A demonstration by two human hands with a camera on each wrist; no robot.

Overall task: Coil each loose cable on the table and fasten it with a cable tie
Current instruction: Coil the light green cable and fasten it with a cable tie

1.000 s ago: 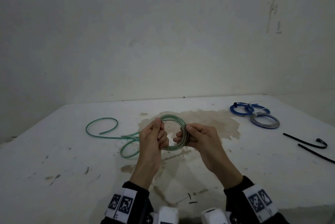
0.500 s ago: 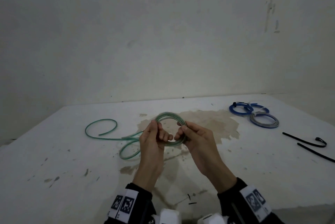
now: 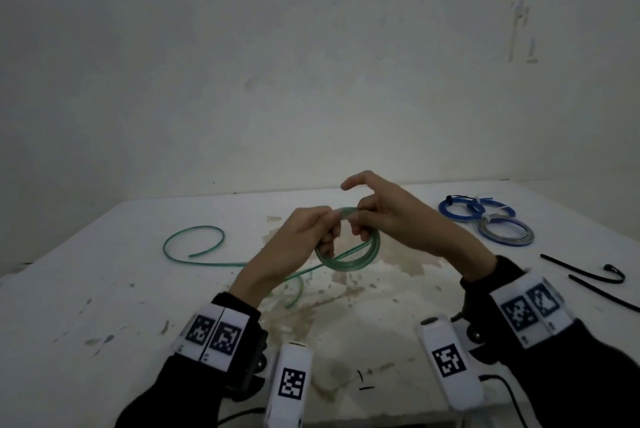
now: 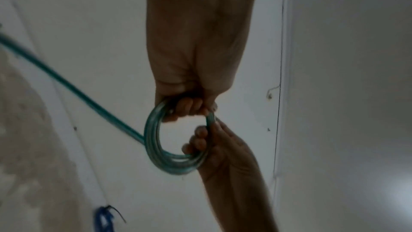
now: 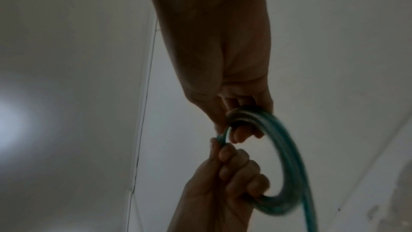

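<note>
A green cable is partly wound into a small coil held above the white table. My left hand grips the coil's left side, fingers curled through it. On the right side my right hand pinches the coil, lower fingers hooked through the ring and forefinger raised. The loose green tail trails left across the table and ends in a curve. Two black cable ties lie at the right edge.
A blue coil and a grey-and-blue coil lie tied at the back right. A brown stain covers the table's middle. A plain wall stands behind the table's far edge.
Both hands have lifted the coil and turned it flatter. The right hand has shifted to the coil's top with its forefinger raised, and the loose tail is drawn closer.
</note>
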